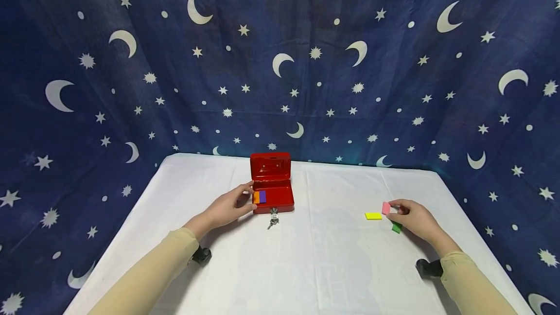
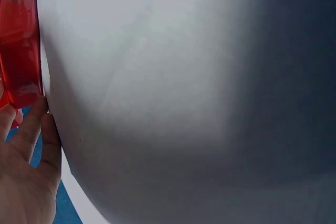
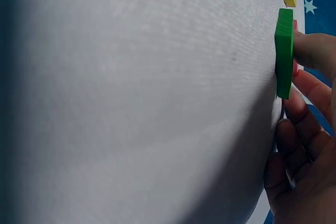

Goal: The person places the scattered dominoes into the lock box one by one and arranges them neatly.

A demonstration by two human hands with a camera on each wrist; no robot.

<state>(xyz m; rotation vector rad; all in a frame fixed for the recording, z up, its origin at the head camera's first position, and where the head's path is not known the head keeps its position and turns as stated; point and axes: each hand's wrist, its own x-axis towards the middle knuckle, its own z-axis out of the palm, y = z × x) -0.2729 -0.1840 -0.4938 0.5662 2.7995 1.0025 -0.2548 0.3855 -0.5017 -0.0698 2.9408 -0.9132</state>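
An open red metal cash box (image 1: pixel 280 205) stands on the white table with its lid (image 1: pixel 270 166) raised. Inside, at its left end, an orange block (image 1: pixel 256 198) and a purple block (image 1: pixel 262 197) lie side by side. My left hand (image 1: pixel 229 204) touches the box's left side with fingers extended; the left wrist view shows fingertips by a box corner (image 2: pixel 26 90). Well to the right, my right hand (image 1: pixel 413 218) pinches a pink block (image 1: pixel 386 208) between thumb and fingers. A green block (image 1: pixel 396 227) lies close under that hand, and a yellow block (image 1: pixel 373 216) lies just left.
Keys (image 1: pixel 273 221) hang from the lock at the box's front. White cloth (image 1: pixel 323 252) covers the table. A dark blue curtain (image 1: pixel 323 86) with moons and stars surrounds its back and sides.
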